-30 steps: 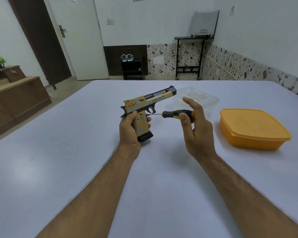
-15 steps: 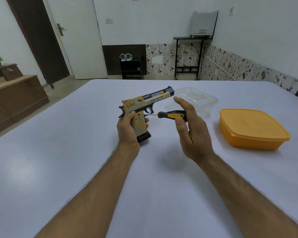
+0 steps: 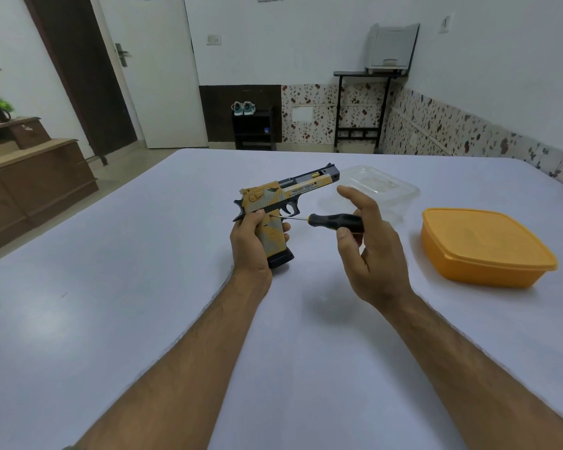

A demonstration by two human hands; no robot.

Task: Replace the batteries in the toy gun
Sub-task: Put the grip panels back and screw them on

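The yellow, grey and black toy gun [image 3: 286,198] stands upright above the white table [image 3: 143,287], barrel pointing right and away. My left hand [image 3: 252,241] grips its handle from behind. A screwdriver [image 3: 332,221] with a black and yellow handle lies level, its thin metal tip touching the top of the gun's grip just under the trigger. My right hand [image 3: 368,241] pinches the screwdriver's handle between thumb and fingers, with the index finger raised and free.
An orange lidded plastic box [image 3: 485,245] sits on the table to the right. A clear plastic container [image 3: 381,190] lies behind my right hand. A wooden cabinet [image 3: 30,180] stands off the table's left side.
The right hand has shifted its fingers along the screwdriver handle, as in turning it. The gun and left hand stay in almost the same place.
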